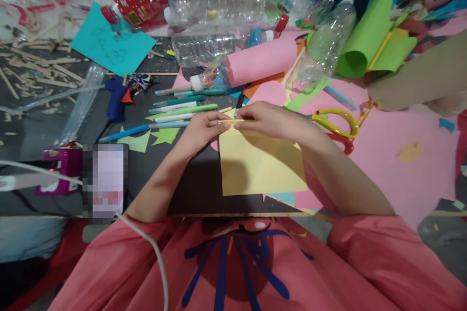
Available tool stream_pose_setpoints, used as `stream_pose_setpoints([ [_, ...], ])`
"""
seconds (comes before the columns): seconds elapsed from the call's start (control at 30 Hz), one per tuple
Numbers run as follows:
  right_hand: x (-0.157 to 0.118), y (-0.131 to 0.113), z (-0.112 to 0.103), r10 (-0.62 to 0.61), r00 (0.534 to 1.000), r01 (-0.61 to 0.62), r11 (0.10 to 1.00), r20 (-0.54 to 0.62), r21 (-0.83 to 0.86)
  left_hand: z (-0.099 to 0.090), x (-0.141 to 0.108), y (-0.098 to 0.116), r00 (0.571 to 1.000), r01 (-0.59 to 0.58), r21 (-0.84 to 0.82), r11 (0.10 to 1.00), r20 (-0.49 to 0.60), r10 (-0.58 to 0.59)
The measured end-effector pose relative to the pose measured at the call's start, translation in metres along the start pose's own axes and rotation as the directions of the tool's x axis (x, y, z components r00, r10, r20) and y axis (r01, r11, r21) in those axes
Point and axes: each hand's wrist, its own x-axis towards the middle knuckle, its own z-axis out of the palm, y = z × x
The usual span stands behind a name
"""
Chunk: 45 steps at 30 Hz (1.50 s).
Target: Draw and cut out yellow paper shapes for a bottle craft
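A yellow paper sheet (262, 165) lies over the dark table top, its far edge raised and folded into a narrow strip. My left hand (204, 131) pinches the left end of that edge between thumb and fingers. Close beside it, my right hand (266, 119) pinches the same edge, thumb near the left thumb. Just right of my right wrist are scissors with yellow handles (337, 123), and a red handle (341, 142) shows below them. Several markers (182, 107) lie beyond and left of my left hand.
Clear plastic bottles (219, 5) and rolled pink paper (262, 60) fill the back. Pink sheets (408, 155) cover the right. At left are a blue glue gun (116, 98), a phone (109, 180), a cable and wood sticks (40, 68).
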Motion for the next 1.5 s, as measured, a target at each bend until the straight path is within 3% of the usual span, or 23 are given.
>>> stream_pose_setpoints([
  [0.2,0.000,-0.004,0.002,-0.012,0.997,0.017,0.997,-0.074,0.073,-0.001,-0.001,-0.002,0.997,-0.076,0.090,0.993,-0.010,0.078],
  [0.43,0.006,0.001,0.006,-0.120,0.983,0.139,0.981,-0.141,0.132,-0.003,0.000,-0.002,0.987,-0.154,0.162,0.975,-0.010,0.158],
  [1.1,0.005,-0.002,0.006,-0.094,0.985,0.114,0.984,-0.141,0.140,-0.003,-0.001,0.002,0.991,-0.137,0.140,0.981,0.020,0.135],
  [1.33,0.003,-0.008,0.006,-0.055,0.988,0.072,0.990,-0.143,0.121,-0.005,0.000,0.001,0.989,-0.149,0.222,0.964,0.051,0.141],
  [1.5,-0.002,-0.001,-0.007,-0.129,0.983,0.152,0.970,-0.130,0.190,-0.014,-0.003,0.008,0.969,-0.221,0.256,0.941,-0.048,0.241],
])
